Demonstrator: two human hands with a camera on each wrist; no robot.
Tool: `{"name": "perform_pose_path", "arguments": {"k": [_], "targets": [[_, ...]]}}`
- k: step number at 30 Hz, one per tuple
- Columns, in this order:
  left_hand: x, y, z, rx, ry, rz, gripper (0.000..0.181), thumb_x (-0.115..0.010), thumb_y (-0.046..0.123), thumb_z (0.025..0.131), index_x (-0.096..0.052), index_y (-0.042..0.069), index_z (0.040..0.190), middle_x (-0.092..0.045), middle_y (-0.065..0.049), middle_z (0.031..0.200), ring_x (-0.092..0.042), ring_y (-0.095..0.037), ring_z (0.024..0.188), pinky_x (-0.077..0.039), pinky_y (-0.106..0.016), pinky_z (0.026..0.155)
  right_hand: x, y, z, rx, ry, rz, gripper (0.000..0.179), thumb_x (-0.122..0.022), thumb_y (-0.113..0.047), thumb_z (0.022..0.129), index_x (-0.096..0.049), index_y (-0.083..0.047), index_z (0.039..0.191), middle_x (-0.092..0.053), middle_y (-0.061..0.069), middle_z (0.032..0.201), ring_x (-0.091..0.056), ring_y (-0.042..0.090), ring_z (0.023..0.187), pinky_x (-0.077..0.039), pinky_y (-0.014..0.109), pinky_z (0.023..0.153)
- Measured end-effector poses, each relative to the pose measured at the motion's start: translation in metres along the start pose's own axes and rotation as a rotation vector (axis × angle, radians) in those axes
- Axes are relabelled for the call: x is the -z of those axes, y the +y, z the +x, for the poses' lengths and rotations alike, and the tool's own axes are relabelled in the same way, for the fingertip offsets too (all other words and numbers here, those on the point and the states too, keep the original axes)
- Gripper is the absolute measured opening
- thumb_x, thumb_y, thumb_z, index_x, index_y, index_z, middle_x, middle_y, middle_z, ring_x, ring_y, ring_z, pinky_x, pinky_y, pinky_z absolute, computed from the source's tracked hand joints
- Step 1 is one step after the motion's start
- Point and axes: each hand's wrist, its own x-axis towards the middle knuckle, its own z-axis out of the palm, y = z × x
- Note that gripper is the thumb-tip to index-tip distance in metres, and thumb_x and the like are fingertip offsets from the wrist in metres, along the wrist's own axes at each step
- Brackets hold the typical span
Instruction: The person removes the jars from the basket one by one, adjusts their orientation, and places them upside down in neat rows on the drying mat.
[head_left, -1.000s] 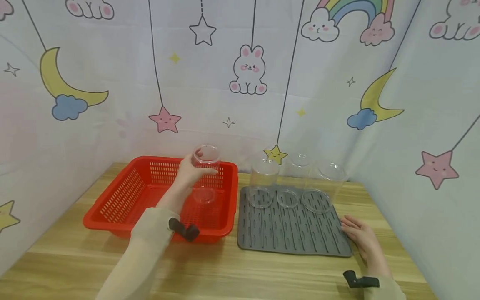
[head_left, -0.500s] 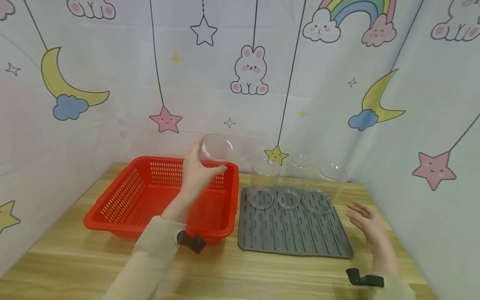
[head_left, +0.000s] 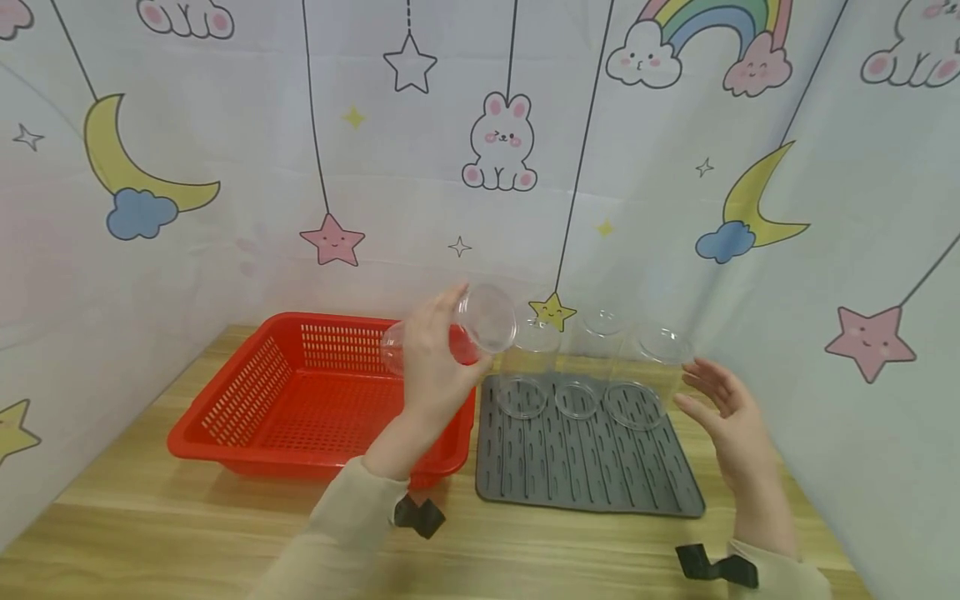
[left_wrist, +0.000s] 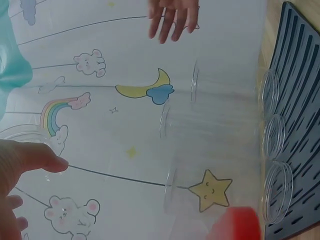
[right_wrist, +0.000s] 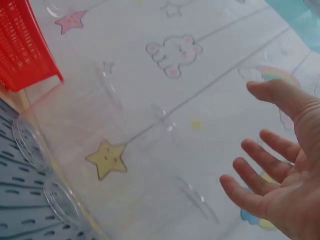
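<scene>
My left hand [head_left: 431,354] grips a clear plastic cup [head_left: 491,318] above the right side of the red basket [head_left: 300,457]. The cup is tipped over sideways, one round end facing right. In the left wrist view its edge [left_wrist: 27,132] shows beside the thumb. Three more clear cups stand in a row at the back of the grey ribbed mat [head_left: 585,475]: a left cup [head_left: 525,362], a middle cup [head_left: 588,354] and a right cup [head_left: 651,371]. My right hand [head_left: 738,429] holds nothing, its fingers spread loosely beside the right cup.
Basket and mat sit side by side on a wood-grain table [head_left: 480,550]. Behind them hangs a white cloth [head_left: 420,200] printed with stars, moons and rabbits, which also runs along both sides.
My left hand has lifted the cup from the basket, carried it right and tipped it sideways. My right hand has risen from beside the mat's edge to beside the right cup.
</scene>
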Motion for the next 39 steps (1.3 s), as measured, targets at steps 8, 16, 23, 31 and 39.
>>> {"name": "perform_pose_path", "arguments": {"k": [8, 16, 23, 31, 39], "targets": [[-0.020, 0.010, -0.017, -0.208, 0.019, 0.145, 0.081, -0.087, 0.006, 0.063, -0.053, 0.012, 0.136, -0.059, -0.008, 0.133, -0.049, -0.029, 0.124, -0.035, -0.055, 0.110, -0.033, -0.016, -0.003, 0.082, -0.049, -0.003, 0.056, -0.061, 0.009, 0.089, -0.045, -0.008, 0.140, -0.054, -0.013, 0.132, -0.049, 0.001, 0.122, -0.048, 0.010, 0.090], [-0.038, 0.011, -0.034, -0.350, 0.033, 0.308, 0.075, -0.087, 0.009, 0.063, -0.057, 0.014, 0.131, -0.062, -0.006, 0.127, -0.052, -0.027, 0.121, -0.041, -0.050, 0.108, -0.058, -0.016, -0.004, 0.130, -0.174, -0.043, 0.068, -0.064, 0.015, 0.083, -0.037, 0.002, 0.144, -0.049, -0.014, 0.138, -0.048, 0.002, 0.124, -0.050, 0.014, 0.091], [-0.051, 0.013, -0.047, -0.451, 0.013, 0.451, 0.074, -0.089, 0.019, 0.064, -0.059, 0.019, 0.131, -0.062, -0.004, 0.126, -0.052, -0.026, 0.119, -0.044, -0.046, 0.105, -0.074, -0.014, -0.004, 0.176, -0.205, -0.107, 0.076, -0.069, 0.016, 0.078, -0.036, 0.002, 0.146, -0.045, -0.016, 0.141, -0.048, 0.003, 0.124, -0.051, 0.015, 0.092], [-0.058, 0.017, -0.059, -0.526, -0.016, 0.554, 0.067, -0.085, 0.020, 0.071, -0.059, 0.022, 0.133, -0.061, -0.001, 0.128, -0.051, -0.023, 0.119, -0.043, -0.040, 0.105, -0.084, -0.009, -0.006, 0.185, -0.255, -0.125, 0.085, -0.071, 0.015, 0.077, -0.032, -0.003, 0.150, -0.039, -0.003, 0.150, -0.044, 0.003, 0.129, -0.051, 0.016, 0.093], [-0.061, 0.018, -0.065, -0.561, -0.010, 0.580, 0.067, -0.085, 0.021, 0.070, -0.060, 0.024, 0.132, -0.062, 0.001, 0.128, -0.052, -0.022, 0.120, -0.043, -0.040, 0.106, -0.094, -0.001, -0.007, 0.127, -0.297, -0.164, 0.085, -0.074, 0.008, 0.079, -0.029, -0.001, 0.150, -0.032, 0.016, 0.154, -0.042, 0.000, 0.131, -0.051, 0.018, 0.093]]}}
